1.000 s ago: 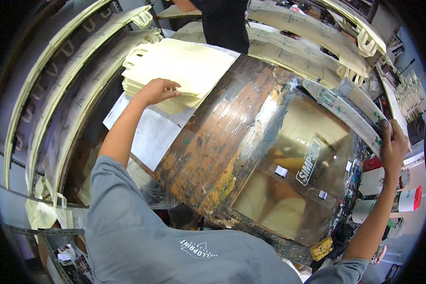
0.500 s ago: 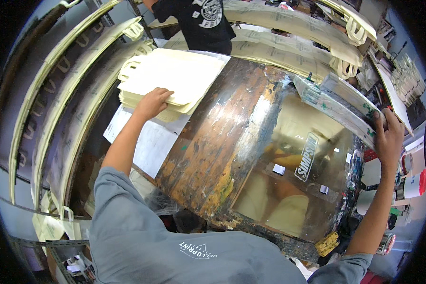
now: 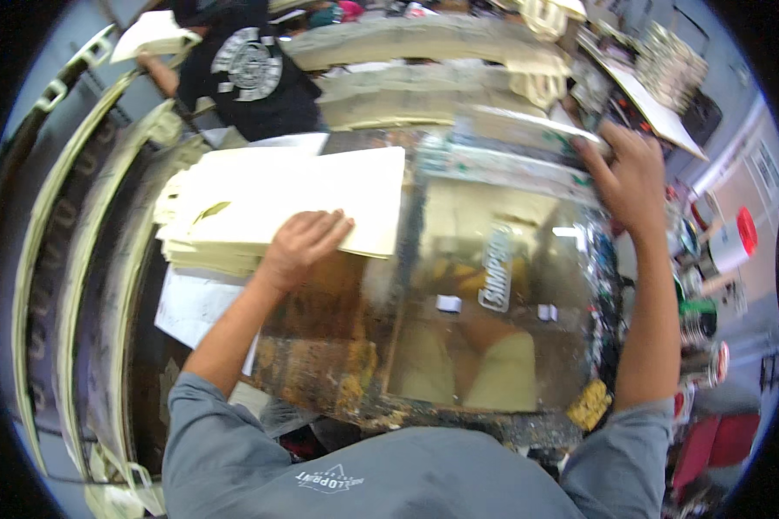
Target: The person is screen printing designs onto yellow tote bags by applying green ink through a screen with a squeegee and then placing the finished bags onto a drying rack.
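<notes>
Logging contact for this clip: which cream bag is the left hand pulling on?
The top bag of the stack, under the left hand; it juts right, over the printing screen.

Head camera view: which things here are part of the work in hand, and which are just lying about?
In use:
- left hand on the top cream sheet
- right hand gripping the printing screen frame

Lying about:
- red-capped can
- white paper
- another person's black shirt

Long curved racks (image 3: 69, 259) run down the left side. A pale wall (image 3: 753, 164) stands on the right, with a red chair (image 3: 718, 445) low down beside it. Another person in a black shirt (image 3: 251, 78) stands at the far end.
</notes>
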{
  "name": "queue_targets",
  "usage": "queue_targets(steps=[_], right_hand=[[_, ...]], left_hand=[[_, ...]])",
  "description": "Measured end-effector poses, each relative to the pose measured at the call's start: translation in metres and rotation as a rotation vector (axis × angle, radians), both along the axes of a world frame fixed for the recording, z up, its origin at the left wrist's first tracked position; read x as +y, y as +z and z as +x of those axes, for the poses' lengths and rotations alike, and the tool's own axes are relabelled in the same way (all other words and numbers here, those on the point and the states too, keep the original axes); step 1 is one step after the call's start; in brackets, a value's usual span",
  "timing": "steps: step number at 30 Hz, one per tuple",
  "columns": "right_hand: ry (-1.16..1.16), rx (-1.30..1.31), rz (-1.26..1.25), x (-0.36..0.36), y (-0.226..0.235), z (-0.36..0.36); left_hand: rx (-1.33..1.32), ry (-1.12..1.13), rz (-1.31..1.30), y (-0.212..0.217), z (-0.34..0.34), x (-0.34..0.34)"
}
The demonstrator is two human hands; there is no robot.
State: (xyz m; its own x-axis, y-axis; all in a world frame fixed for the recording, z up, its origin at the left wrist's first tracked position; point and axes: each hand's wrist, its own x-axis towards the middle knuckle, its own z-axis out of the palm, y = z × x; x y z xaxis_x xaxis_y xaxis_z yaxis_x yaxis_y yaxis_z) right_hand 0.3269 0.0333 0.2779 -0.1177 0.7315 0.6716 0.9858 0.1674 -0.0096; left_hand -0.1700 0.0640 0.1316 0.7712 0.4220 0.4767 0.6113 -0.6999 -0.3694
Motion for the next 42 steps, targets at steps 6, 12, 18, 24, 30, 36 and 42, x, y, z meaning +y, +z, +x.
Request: queue_targets(steps=[6, 12, 18, 24, 30, 36, 42], right_hand=[[0.062, -0.027, 0.103, 0.004, -0.013, 0.006], [0.146, -0.031, 0.186, 0.008, -0.014, 0.01], [0.067, 0.052, -0.137, -0.002, 0.014, 0.0], [0.126, 0.164, -0.291, 0.005, 0.039, 0.004], [0.053, 0.057, -0.098, 0.02, 0.01, 0.008], [0.116, 0.107, -0.148, 0.019, 0.006, 0.004], [0.123, -0.102, 0.116, -0.003, -0.025, 0.01]], left_hand=[[-0.151, -0.114, -0.515, -0.106, 0.204, -0.014], [-0.13, -0.167, -0.491, -0.145, 0.321, -0.024], [-0.247, -0.137, -0.681, -0.144, 0.34, -0.061], [-0.118, 0.08, -0.749, -0.129, 0.331, -0.087], [-0.124, 0.072, -0.695, -0.134, 0.333, -0.102], [-0.154, 0.128, -0.732, -0.121, 0.324, -0.102], [-1.403, 0.071, -1.074, -0.032, 0.233, -0.053]])
